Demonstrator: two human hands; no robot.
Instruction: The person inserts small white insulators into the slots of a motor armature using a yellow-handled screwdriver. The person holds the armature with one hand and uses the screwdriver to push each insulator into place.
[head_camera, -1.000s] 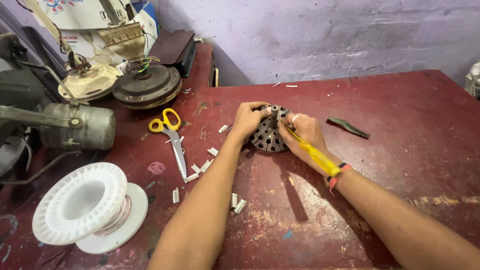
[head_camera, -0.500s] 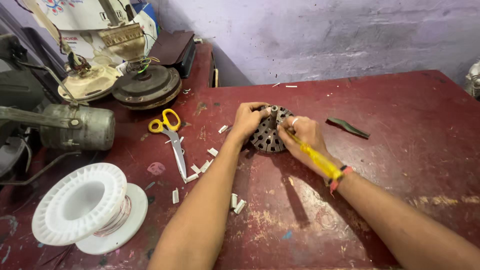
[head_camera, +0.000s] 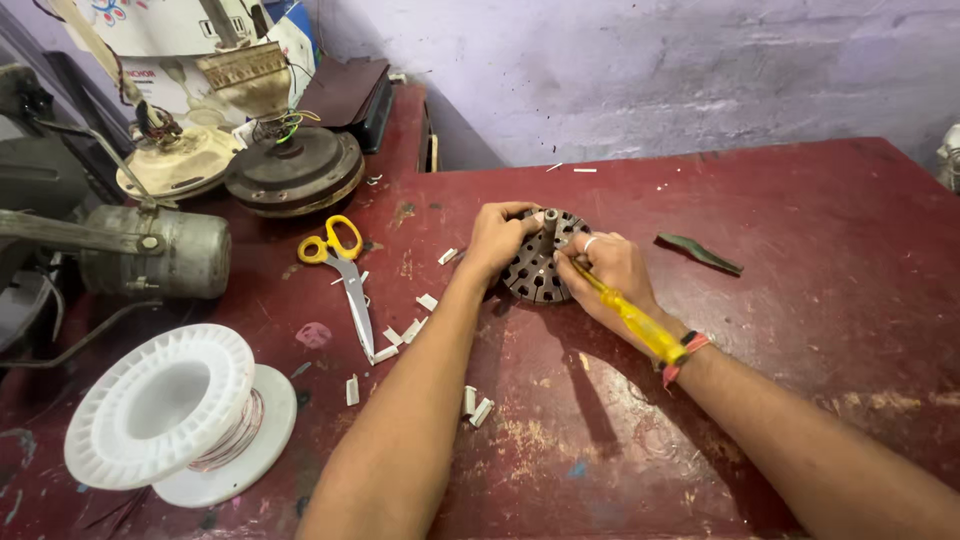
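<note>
Change: almost nothing has moved since the earlier frames; both hands stay on the round metal core, and the screwdriver keeps the same slant.
Left hand (head_camera: 497, 235): it rests on the left edge of the metal core (head_camera: 537, 272), fingers curled together over the rim and gripping it.
Right hand (head_camera: 612, 272): fingers are closed around one screwdriver (head_camera: 640, 323) with a yellow handle; the handle runs back along the wrist, and the tip end points into the core. The tip itself is hidden by the fingers, so I cannot tell which slot it meets.
Metal core: one dark slotted disc with a short shaft standing up in the middle, lying flat on the red table (head_camera: 800, 200), near the table's centre and between the two hands.
Wristband: one red and black band (head_camera: 688, 352) on the right wrist, touching the end of the screwdriver handle.
Scissors: one pair (head_camera: 345, 275) with yellow handles, lying left of the core, blades pointing toward the person.
White scraps: roughly a dozen small white pieces (head_camera: 412, 328) are scattered between the scissors and the left forearm; the count is uncertain because some are tiny.
Spool: one white plastic spool (head_camera: 165, 405) with copper wire, at the lower left, well apart from the hands.
Green strip: one dark curved strip (head_camera: 700, 252), right of the right hand.
Fan parts: two round motor housings (head_camera: 292, 172) at the back left, one pale and one dark.
</note>
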